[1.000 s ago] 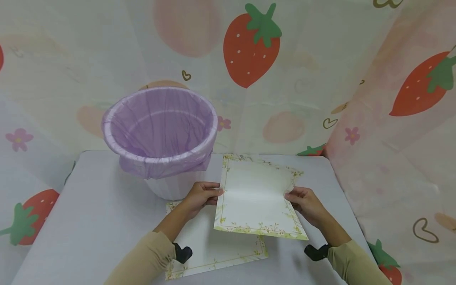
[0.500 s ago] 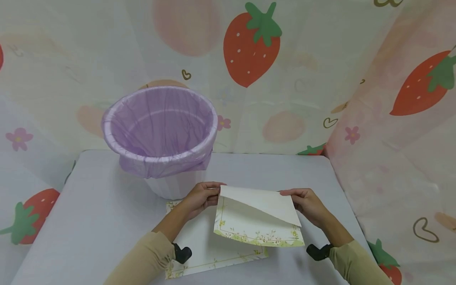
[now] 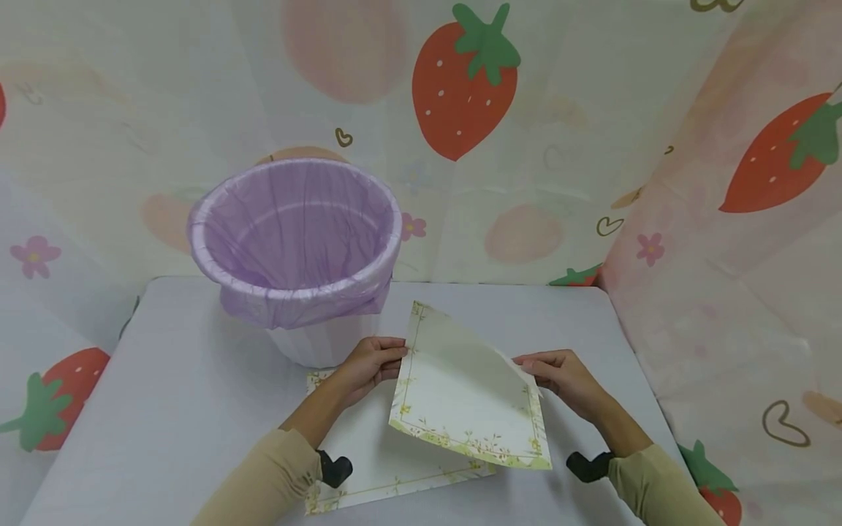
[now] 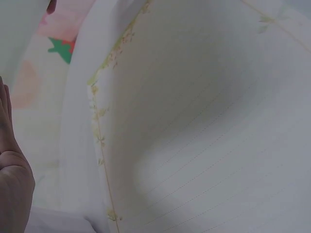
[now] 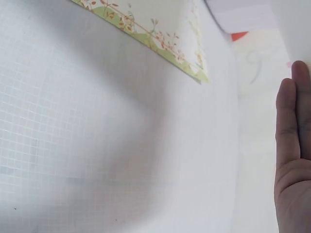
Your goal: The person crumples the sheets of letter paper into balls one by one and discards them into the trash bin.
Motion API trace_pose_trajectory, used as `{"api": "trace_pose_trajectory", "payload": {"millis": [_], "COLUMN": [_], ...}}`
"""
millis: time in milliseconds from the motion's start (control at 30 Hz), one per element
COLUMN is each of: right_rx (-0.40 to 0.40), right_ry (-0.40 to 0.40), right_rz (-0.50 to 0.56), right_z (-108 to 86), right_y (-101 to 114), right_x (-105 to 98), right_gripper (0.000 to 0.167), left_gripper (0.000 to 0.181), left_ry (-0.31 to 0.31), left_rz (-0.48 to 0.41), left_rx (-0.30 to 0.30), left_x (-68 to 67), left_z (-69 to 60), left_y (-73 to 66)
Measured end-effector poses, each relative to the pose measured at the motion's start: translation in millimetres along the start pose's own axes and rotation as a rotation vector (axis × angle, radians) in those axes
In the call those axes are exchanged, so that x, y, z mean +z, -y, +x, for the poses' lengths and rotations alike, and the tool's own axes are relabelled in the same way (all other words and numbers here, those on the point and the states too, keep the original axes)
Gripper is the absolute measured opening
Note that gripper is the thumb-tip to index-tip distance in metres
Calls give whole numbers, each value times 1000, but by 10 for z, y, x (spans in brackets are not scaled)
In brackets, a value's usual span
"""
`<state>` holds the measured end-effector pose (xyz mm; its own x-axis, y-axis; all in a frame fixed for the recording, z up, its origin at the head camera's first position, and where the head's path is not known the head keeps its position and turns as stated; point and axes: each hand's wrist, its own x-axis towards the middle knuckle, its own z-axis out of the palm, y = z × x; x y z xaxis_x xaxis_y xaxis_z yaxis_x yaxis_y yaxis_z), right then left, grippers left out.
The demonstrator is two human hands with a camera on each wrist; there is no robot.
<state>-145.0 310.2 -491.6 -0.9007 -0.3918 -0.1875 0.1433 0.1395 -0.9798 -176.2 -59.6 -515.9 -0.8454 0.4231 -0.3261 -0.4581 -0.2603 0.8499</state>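
Note:
In the head view, a cream sheet of stationery paper (image 3: 467, 402) with a green and gold floral border is held raised above the table. My left hand (image 3: 373, 367) pinches its left edge between thumb and fingers. At the opposite edge, my right hand (image 3: 562, 380) pinches the paper, whose far right part bends back and is partly hidden. A second bordered sheet (image 3: 368, 467) lies beneath, flat on the table and partly covered. The left wrist view shows the side of my left hand (image 4: 14, 184) beside paper; the right wrist view shows a printed corner of a sheet (image 5: 165, 41) near my right hand (image 5: 294, 150).
A white bin lined with a purple bag (image 3: 299, 294) stands behind my left hand, on the white-covered table (image 3: 164, 409). A strawberry-printed backdrop (image 3: 559, 146) rises behind and at the sides. Black wrist mounts (image 3: 337, 469) sit at both cuffs.
The sheet, spread open with a central crease, was folded toward me and has now lifted back, its far right corner still bent. Both hands keep nearly the same places. The bin has not moved.

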Motion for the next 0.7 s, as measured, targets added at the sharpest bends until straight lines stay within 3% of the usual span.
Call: {"api": "trace_pose_trajectory", "payload": {"millis": [133, 333, 567, 700], "right_rx": [51, 15, -45, -127], "right_ry": [-74, -124, -180, -214], "right_rz": [-121, -282, -424, -531], "right_z": [6, 25, 74, 99], "right_y": [-5, 8, -14, 4], "right_x": [41, 102, 140, 167], "right_gripper": [33, 32, 24, 12], "left_gripper": [33, 43, 35, 44], "left_ry": [12, 35, -109, -187], "left_rz": [1, 42, 307, 376], "left_rx": [10, 1, 44, 107], "left_x": [-12, 8, 72, 111], "left_z": [-14, -28, -24, -28], "left_y": [4, -38, 55, 62]}}
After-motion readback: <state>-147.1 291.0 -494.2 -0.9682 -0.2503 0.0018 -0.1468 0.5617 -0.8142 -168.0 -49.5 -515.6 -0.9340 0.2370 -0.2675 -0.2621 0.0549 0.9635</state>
